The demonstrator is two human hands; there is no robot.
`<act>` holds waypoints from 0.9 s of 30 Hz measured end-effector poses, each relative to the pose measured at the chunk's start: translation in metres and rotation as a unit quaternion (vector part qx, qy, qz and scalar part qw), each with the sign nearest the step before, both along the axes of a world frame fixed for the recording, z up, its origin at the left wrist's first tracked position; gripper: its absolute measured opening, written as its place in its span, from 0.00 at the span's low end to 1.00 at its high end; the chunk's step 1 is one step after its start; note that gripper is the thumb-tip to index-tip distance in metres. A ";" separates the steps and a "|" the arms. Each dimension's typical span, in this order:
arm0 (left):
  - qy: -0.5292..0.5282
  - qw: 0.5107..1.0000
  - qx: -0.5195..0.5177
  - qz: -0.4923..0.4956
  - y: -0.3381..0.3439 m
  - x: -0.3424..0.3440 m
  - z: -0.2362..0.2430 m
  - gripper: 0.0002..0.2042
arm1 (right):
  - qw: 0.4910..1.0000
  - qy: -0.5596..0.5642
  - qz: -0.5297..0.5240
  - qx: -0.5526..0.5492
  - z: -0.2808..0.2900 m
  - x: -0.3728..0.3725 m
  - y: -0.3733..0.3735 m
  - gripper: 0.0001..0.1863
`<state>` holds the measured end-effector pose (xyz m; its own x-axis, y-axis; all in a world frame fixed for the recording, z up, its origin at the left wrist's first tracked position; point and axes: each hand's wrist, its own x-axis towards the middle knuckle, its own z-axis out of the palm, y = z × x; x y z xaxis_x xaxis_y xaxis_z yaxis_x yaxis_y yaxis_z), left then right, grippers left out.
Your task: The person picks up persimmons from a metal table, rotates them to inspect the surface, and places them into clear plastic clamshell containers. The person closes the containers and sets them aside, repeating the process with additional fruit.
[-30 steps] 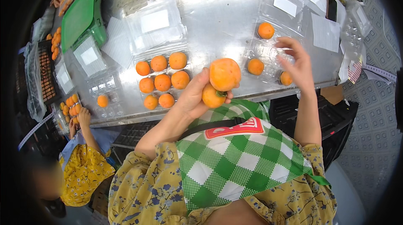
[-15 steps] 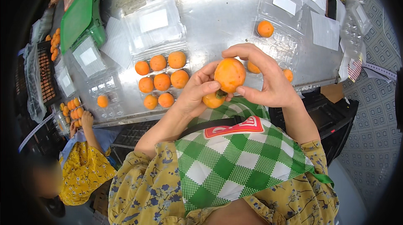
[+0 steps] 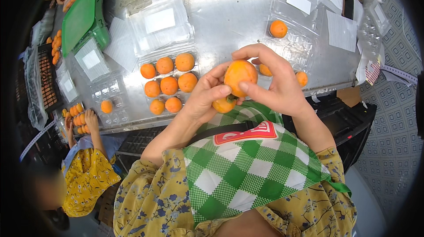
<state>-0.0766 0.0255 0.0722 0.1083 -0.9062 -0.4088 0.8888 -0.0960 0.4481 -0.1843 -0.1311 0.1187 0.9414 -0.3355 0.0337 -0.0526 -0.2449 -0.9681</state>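
Two orange persimmons are held in front of my apron. My left hand [image 3: 206,93] is closed round the lower persimmon [image 3: 223,105], whose green leafy cap shows at its top, and its thumb and fingertips also meet the upper one. On the upper persimmon [image 3: 240,74] my right hand [image 3: 278,84] is closed, with its thumb pressed on the front and its fingers curved over the top. To the left, a clear plastic tray [image 3: 196,62] holds rows of persimmons [image 3: 169,85]. Beyond my right hand, another clear tray [image 3: 300,53] holds a few, one persimmon [image 3: 278,29] at its far end.
The metal table [image 3: 221,16] carries clear lidded boxes, white sheets [image 3: 341,31] and a phone [image 3: 348,6]. A green crate [image 3: 79,20] stands at the far left. A co-worker's hands [image 3: 90,122] touch persimmons at the left edge. Black crates [image 3: 340,117] sit below the table's edge.
My right thumb has slid up onto the front of the upper persimmon. The co-worker's second hand has come into sight at the left; the trays have not changed.
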 end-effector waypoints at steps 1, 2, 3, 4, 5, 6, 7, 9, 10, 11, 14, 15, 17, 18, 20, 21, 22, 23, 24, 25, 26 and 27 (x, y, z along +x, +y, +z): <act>0.001 1.000 -0.001 0.000 0.000 -0.001 0.002 0.38 | 0.999 0.022 -0.013 0.033 0.001 -0.001 0.002 0.22; 0.002 1.000 -0.001 0.000 -0.001 -0.003 0.004 0.38 | 0.997 0.044 -0.025 0.066 0.001 -0.001 0.004 0.21; 0.003 1.000 -0.002 0.002 -0.001 -0.004 0.005 0.38 | 0.995 0.040 -0.025 0.089 0.002 -0.001 0.003 0.21; 0.015 1.000 -0.013 0.000 -0.001 -0.004 0.004 0.38 | 0.993 0.035 -0.026 0.113 0.003 -0.001 0.001 0.20; 0.027 0.999 -0.025 -0.002 -0.001 -0.004 0.001 0.38 | 0.990 0.031 -0.026 0.136 0.004 -0.002 0.000 0.20; 0.039 0.999 -0.037 -0.004 -0.001 -0.003 -0.001 0.39 | 0.990 0.024 -0.024 0.135 0.003 -0.003 -0.001 0.21; 0.040 0.999 -0.033 -0.001 0.000 -0.003 -0.001 0.39 | 0.991 0.017 -0.021 0.134 0.003 -0.004 -0.002 0.21; 0.041 0.999 -0.026 0.004 0.000 -0.003 -0.001 0.39 | 0.992 0.010 -0.014 0.122 0.002 -0.005 -0.002 0.22; 0.041 0.999 -0.024 0.003 0.000 -0.002 -0.001 0.39 | 0.994 0.009 -0.009 0.111 0.002 -0.006 -0.002 0.23; 0.042 0.999 -0.021 0.001 0.000 -0.002 0.000 0.39 | 0.995 0.009 -0.004 0.101 0.002 -0.006 -0.001 0.24; 0.043 0.999 -0.022 0.000 0.000 -0.001 0.000 0.39 | 0.995 0.012 -0.001 0.103 0.002 -0.006 0.000 0.26; 0.043 0.999 -0.024 0.000 0.000 -0.001 0.000 0.38 | 0.995 0.009 0.002 0.101 0.002 -0.006 0.000 0.26; 0.064 0.996 -0.063 0.001 0.002 -0.001 -0.004 0.34 | 0.995 0.003 0.006 0.097 0.002 -0.005 0.001 0.26; 0.075 0.994 -0.083 0.001 0.002 -0.001 -0.005 0.31 | 0.995 -0.001 0.007 0.096 0.003 -0.005 0.001 0.26; 0.050 0.998 -0.042 0.000 0.000 0.000 0.001 0.35 | 0.996 -0.010 0.008 0.093 0.004 -0.004 0.003 0.26; 0.038 0.999 -0.021 0.000 0.000 0.000 0.003 0.37 | 0.996 -0.011 0.008 0.091 0.004 -0.003 0.003 0.26; 0.045 0.998 -0.032 0.004 0.000 -0.001 0.002 0.35 | 0.996 -0.012 0.009 0.088 0.004 -0.003 0.004 0.26; 0.052 0.998 -0.043 0.009 0.001 -0.001 -0.001 0.33 | 0.996 -0.013 0.009 0.086 0.003 -0.003 0.004 0.26; 0.059 0.997 -0.054 0.012 0.002 -0.002 -0.002 0.32 | 0.996 -0.010 0.005 0.089 0.004 -0.003 0.005 0.25; 0.048 0.998 -0.049 0.015 0.002 -0.002 -0.002 0.32 | 0.996 -0.008 0.000 0.092 0.004 -0.002 0.006 0.25; 0.037 0.998 -0.045 0.017 0.001 -0.003 -0.002 0.32 | 0.995 -0.005 -0.004 0.096 0.004 -0.002 0.007 0.25; 0.026 0.999 -0.040 0.020 0.001 -0.004 -0.001 0.32 | 0.996 0.007 -0.003 0.089 0.004 -0.002 0.008 0.25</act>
<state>-0.0807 0.0263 0.0708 0.1254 -0.9317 -0.3408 0.9131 -0.0260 0.4070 -0.1868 -0.1233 0.1229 0.9394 -0.3403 -0.0405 -0.0680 -0.0693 -0.9953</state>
